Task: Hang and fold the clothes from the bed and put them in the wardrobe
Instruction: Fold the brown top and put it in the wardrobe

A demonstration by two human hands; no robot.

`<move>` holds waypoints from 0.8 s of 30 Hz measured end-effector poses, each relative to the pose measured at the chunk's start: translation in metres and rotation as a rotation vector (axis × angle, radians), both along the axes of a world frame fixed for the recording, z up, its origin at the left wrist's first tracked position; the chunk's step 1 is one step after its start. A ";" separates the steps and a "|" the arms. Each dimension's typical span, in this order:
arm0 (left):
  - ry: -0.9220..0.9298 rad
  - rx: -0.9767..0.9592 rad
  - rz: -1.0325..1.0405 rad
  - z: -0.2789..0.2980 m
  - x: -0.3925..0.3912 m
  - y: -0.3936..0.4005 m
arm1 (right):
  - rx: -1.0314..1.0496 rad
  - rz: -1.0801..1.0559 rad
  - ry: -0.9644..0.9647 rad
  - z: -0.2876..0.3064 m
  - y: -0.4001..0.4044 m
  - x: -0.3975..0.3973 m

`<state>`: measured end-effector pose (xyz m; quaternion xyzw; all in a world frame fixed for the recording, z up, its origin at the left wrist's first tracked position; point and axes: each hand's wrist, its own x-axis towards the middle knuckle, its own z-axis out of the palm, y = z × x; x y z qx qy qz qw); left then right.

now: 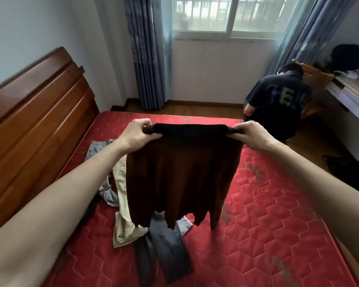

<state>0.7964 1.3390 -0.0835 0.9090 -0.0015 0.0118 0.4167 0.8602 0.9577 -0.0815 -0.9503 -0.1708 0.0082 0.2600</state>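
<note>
Left hand (137, 135) and right hand (250, 136) each grip an end of the brown skirt's (180, 179) black waistband, holding it up over the red mattress (267, 214), other clothes (122, 204) lying beneath.

Open red mattress (278, 224) lies free at 3 to 5 o'clock of the hanging brown garment (182, 179). At 6 to 9 o'clock, grey trousers (166, 251), a cream garment (122, 214) and a grey-blue garment (106, 191) clutter it. The headboard (35, 125) walls 9 o'clock; a person (278, 104) and a desk (348, 96) block 2 o'clock.
</note>
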 end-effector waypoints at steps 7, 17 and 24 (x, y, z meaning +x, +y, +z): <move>0.070 -0.076 0.100 0.014 0.000 -0.023 | 0.216 -0.021 -0.061 0.015 0.026 -0.002; 0.123 -0.263 0.111 0.008 -0.003 -0.063 | 0.333 -0.171 -0.021 0.011 0.029 -0.022; 0.188 -0.440 0.069 0.015 0.000 -0.104 | 0.352 -0.230 -0.148 0.014 0.051 -0.047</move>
